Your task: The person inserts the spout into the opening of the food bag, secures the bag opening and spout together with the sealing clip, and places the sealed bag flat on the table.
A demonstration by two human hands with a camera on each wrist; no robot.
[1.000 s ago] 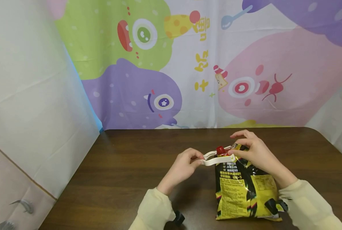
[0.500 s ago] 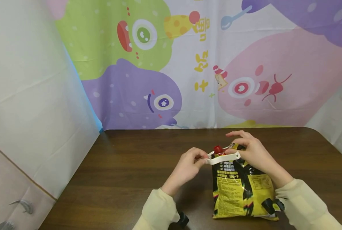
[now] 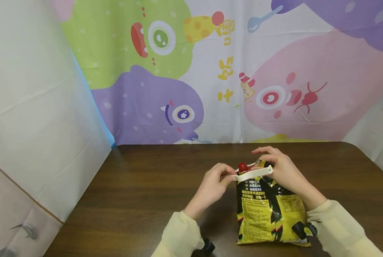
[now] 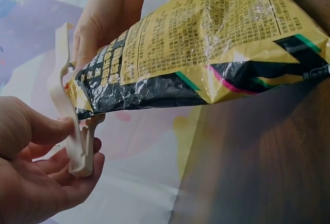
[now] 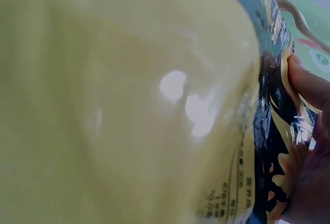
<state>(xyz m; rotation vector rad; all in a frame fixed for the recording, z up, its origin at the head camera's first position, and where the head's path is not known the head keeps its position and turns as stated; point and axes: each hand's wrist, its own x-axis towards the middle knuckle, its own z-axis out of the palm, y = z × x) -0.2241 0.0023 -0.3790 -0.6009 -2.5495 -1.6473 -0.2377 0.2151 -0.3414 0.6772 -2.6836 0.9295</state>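
Observation:
A black and yellow snack bag [image 3: 259, 217] stands on the table, its top folded narrow. My left hand [image 3: 212, 184] pinches one end of a white bag clip [image 3: 254, 174]; in the left wrist view the thumb presses one arm of the clip [image 4: 61, 92] and fingers lie behind the other. The clip's two arms stand apart, on either side of the bag's top. A red cap [image 3: 243, 166] shows between them. My right hand [image 3: 283, 169] pinches the top right of the bag, thumb on its face in the right wrist view. The clip's far end overlaps that hand.
The dark wooden table [image 3: 140, 185] runs back to a curtain [image 3: 220, 117] printed with cartoon monsters. A pale cloth [image 3: 34, 89] hangs along the left side. Black wrist devices [image 3: 299, 230] sit at both cuffs, the right one overlapping the bag.
The left hand has pushed the clip to the right, so its arms reach further across the bag's top. Bag and right hand have shifted slightly left.

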